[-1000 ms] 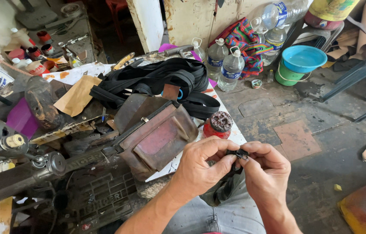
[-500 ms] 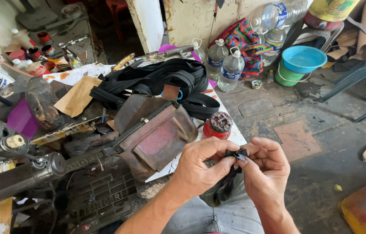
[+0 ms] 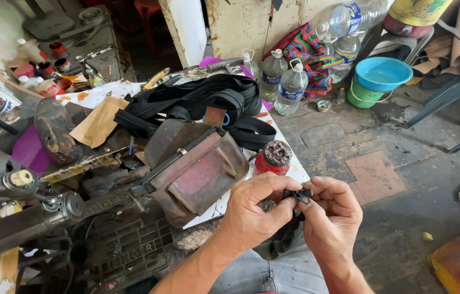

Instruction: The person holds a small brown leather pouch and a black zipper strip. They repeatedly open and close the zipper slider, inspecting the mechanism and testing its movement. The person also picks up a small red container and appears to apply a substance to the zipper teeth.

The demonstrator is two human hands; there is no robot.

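Note:
My left hand [image 3: 254, 209] and my right hand [image 3: 332, 212] meet over my lap and pinch a small black zipper slider [image 3: 297, 194] on a dark strip between their fingertips. A worn brown leather bag [image 3: 197, 171] lies just left of my hands on the cluttered workbench. Beside the bag stands a small red jar [image 3: 273, 158] with a dirty lid. A pile of black straps [image 3: 197, 100] lies behind the bag.
An old black sewing machine [image 3: 28, 209] fills the lower left. Clear plastic bottles [image 3: 290, 87] stand at the bench's far end, with a blue basin on a green bucket [image 3: 381, 76] on the concrete floor. Tins and small bottles [image 3: 39, 71] crowd the far left.
My hands have shifted slightly right and the fingers have adjusted their pinch on the slider. Everything on the bench stays put.

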